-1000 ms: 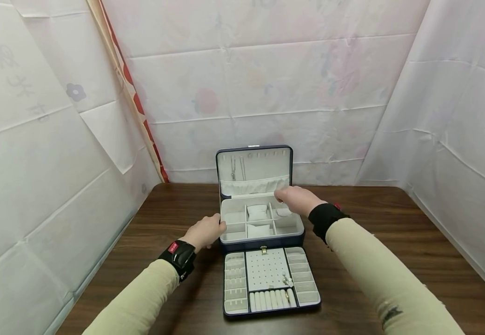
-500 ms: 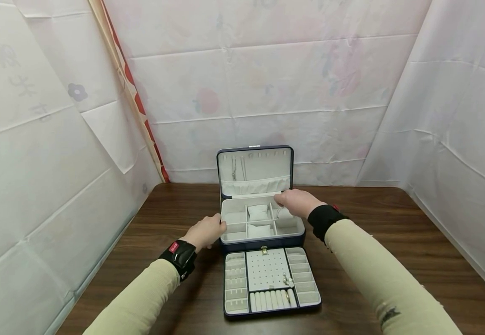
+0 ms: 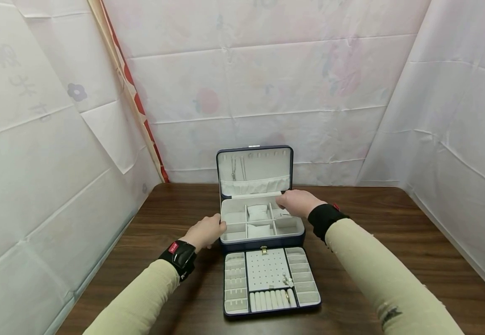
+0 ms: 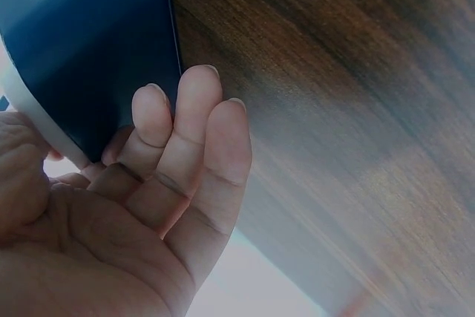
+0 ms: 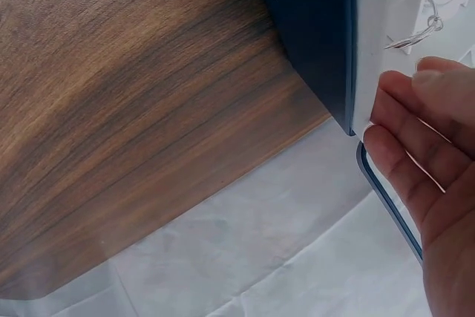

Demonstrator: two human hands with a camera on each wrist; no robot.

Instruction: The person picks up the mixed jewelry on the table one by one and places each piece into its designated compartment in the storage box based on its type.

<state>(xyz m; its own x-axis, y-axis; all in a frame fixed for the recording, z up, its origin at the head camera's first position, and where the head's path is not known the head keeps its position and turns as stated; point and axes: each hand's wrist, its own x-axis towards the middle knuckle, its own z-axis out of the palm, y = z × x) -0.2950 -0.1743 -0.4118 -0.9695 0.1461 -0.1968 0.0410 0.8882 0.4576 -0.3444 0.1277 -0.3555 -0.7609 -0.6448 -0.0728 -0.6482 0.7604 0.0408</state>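
A navy jewelry box (image 3: 267,243) with a white divided interior stands on the table, lid (image 3: 254,163) raised. My left hand (image 3: 204,231) grips the box's left wall near the rim; in the left wrist view its other fingers (image 4: 226,139) extend outside the navy wall. My right hand (image 3: 298,202) is over the back right compartment, fingers bent, thumb close to the index finger. A thin silver bracelet (image 5: 415,38) is in that compartment, just past the fingertips in the right wrist view. White cushions (image 3: 258,212) fill the two middle compartments.
In front of the box lies a navy-edged tray (image 3: 267,270) with a pegboard, ring rolls, earrings (image 3: 287,280) and a gold ring. Necklaces (image 3: 238,168) hang inside the lid. White sheeting (image 3: 259,83) stands behind the wooden table (image 3: 372,260).
The right hand has shifted slightly down and right over the back right compartment. The silver bracelet, a ring below the fingers half a second ago, now lies flatter. The left hand has stayed put.
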